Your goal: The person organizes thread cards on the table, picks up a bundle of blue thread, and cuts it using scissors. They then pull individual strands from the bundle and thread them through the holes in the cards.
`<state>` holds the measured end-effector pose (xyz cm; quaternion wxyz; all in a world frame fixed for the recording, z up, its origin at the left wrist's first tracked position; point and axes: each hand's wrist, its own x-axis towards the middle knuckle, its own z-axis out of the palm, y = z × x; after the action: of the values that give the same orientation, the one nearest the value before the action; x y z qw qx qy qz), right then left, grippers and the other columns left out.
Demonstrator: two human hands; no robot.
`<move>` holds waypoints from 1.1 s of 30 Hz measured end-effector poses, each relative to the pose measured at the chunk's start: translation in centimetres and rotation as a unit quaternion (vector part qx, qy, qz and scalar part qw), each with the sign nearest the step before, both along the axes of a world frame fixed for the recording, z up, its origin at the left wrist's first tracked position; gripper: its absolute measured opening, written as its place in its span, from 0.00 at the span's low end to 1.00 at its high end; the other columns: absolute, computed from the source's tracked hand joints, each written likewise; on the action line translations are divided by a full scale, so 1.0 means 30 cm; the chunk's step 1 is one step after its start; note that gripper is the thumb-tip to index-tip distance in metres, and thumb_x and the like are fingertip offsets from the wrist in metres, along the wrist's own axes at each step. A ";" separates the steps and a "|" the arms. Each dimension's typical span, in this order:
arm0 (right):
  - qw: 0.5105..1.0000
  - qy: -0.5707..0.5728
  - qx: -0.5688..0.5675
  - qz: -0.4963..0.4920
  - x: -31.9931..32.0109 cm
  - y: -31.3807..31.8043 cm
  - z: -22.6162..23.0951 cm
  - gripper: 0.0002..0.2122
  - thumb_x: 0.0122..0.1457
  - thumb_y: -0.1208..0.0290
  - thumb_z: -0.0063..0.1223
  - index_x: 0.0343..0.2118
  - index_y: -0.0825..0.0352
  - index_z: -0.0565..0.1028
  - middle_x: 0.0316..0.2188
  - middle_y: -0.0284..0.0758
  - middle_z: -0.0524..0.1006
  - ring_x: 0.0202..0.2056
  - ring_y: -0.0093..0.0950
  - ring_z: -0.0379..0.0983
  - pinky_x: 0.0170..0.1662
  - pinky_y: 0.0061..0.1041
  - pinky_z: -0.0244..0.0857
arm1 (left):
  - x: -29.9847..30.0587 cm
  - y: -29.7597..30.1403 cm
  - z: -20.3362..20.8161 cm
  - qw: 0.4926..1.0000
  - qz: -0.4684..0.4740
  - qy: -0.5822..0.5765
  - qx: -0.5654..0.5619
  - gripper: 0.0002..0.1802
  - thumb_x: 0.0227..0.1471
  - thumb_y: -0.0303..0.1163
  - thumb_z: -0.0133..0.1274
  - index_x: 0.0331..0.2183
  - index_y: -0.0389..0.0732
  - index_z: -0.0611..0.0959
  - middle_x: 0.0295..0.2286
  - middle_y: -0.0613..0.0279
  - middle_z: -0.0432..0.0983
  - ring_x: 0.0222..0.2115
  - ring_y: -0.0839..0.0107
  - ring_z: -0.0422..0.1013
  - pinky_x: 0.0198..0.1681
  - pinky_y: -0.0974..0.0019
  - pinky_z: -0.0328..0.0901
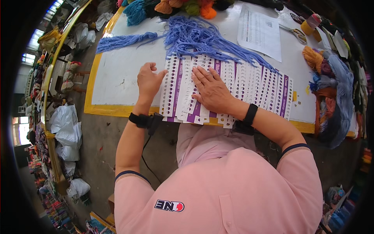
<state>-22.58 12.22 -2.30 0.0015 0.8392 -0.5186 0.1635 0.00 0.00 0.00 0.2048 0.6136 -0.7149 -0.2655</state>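
My left hand (150, 81) is raised beside the left edge of a row of overlapping white-and-purple punched cards (265, 87). Its fingers curl inward with the thumb toward the cards; what they hold, if anything, is hidden. Flat on top of the cards lies my right hand (212, 87), palm down with the fingers stretched out. A loose heap of blue yarn (194, 37) covers the cards' far ends, and its strands trail right across them. Left of the heap, a bundle of blue yarn (124, 42) stretches over the white table.
Coloured yarn skeins (171, 7) line the table's far edge. A printed sheet (260, 33) lies at the back right, near scissors (298, 36) and a yellow spool (307, 26). More skeins (331, 89) hang over the right edge. Yellow tape (113, 110) borders the table (120, 84).
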 end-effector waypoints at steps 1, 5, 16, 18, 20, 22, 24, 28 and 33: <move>1.000 -0.007 -0.004 -0.006 -0.012 0.002 -0.003 0.31 0.62 0.54 0.43 0.58 0.77 0.61 0.62 0.48 0.57 0.65 0.40 0.47 0.66 0.43 0.36 | -0.046 0.029 0.046 0.999 -0.001 0.049 -0.002 0.21 0.49 0.39 0.60 0.40 0.32 0.80 0.31 0.58 0.79 0.29 0.66 0.76 0.34 0.71 0.70; 1.000 -0.019 -0.015 -0.005 0.017 0.014 0.008 0.30 0.62 0.54 0.42 0.57 0.78 0.62 0.62 0.49 0.57 0.65 0.39 0.48 0.66 0.43 0.37 | -0.085 0.086 0.066 0.940 -0.047 0.215 0.262 0.15 0.54 0.33 0.56 0.38 0.31 0.79 0.29 0.64 0.78 0.29 0.76 0.75 0.34 0.76 0.69; 0.999 -0.048 -0.025 -0.001 0.011 0.009 0.010 0.30 0.61 0.56 0.45 0.57 0.78 0.61 0.61 0.51 0.57 0.65 0.41 0.48 0.65 0.44 0.38 | -0.152 -0.005 0.106 0.920 -0.028 0.172 0.351 0.06 0.47 0.28 0.56 0.27 0.35 0.82 0.19 0.69 0.70 0.17 0.81 0.59 0.20 0.74 0.51; 0.998 -0.050 -0.025 0.000 0.008 0.011 0.013 0.31 0.61 0.56 0.45 0.57 0.78 0.61 0.62 0.51 0.57 0.65 0.41 0.48 0.65 0.44 0.38 | -0.152 -0.002 0.092 0.921 -0.038 0.187 0.340 0.05 0.47 0.27 0.56 0.27 0.36 0.81 0.18 0.68 0.70 0.16 0.81 0.59 0.19 0.74 0.50; 0.998 -0.047 -0.030 -0.003 0.013 0.011 0.019 0.30 0.61 0.56 0.45 0.58 0.78 0.60 0.62 0.51 0.56 0.65 0.41 0.48 0.65 0.44 0.38 | -0.136 -0.006 0.081 0.921 -0.045 0.204 0.328 0.04 0.47 0.27 0.57 0.26 0.36 0.81 0.18 0.68 0.69 0.16 0.82 0.59 0.18 0.75 0.50; 0.998 -0.049 -0.030 0.000 0.014 0.009 0.015 0.31 0.61 0.55 0.45 0.58 0.78 0.61 0.62 0.51 0.56 0.65 0.41 0.48 0.65 0.44 0.37 | -0.127 -0.029 0.069 0.874 -0.082 0.239 0.414 0.03 0.47 0.26 0.58 0.24 0.37 0.80 0.16 0.69 0.68 0.14 0.82 0.58 0.17 0.76 0.49; 0.998 -0.050 -0.031 -0.001 0.011 0.010 0.015 0.31 0.61 0.55 0.45 0.57 0.78 0.61 0.62 0.51 0.57 0.65 0.41 0.48 0.65 0.44 0.37 | -0.130 0.003 0.028 0.885 -0.065 0.253 0.385 0.04 0.48 0.27 0.58 0.24 0.38 0.79 0.16 0.71 0.67 0.13 0.83 0.57 0.16 0.78 0.48; 0.999 -0.003 -0.015 -0.033 -0.007 0.047 0.023 0.31 0.61 0.53 0.43 0.57 0.78 0.62 0.61 0.51 0.58 0.65 0.41 0.49 0.65 0.47 0.35 | -0.133 0.034 -0.009 0.895 -0.031 0.287 0.339 0.08 0.47 0.29 0.62 0.24 0.40 0.78 0.15 0.73 0.67 0.13 0.85 0.56 0.15 0.80 0.48; 0.992 0.085 0.030 -0.091 -0.045 0.109 0.073 0.32 0.59 0.52 0.46 0.57 0.77 0.63 0.60 0.48 0.61 0.64 0.40 0.50 0.65 0.46 0.34 | -0.133 0.052 -0.019 0.915 0.004 0.280 0.291 0.11 0.43 0.31 0.65 0.24 0.39 0.78 0.15 0.70 0.68 0.12 0.83 0.57 0.16 0.76 0.50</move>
<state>-23.92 15.50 -0.10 0.0357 0.7989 -0.5958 0.0749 -3.98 1.57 -0.58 0.2104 0.5492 -0.5170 -0.6220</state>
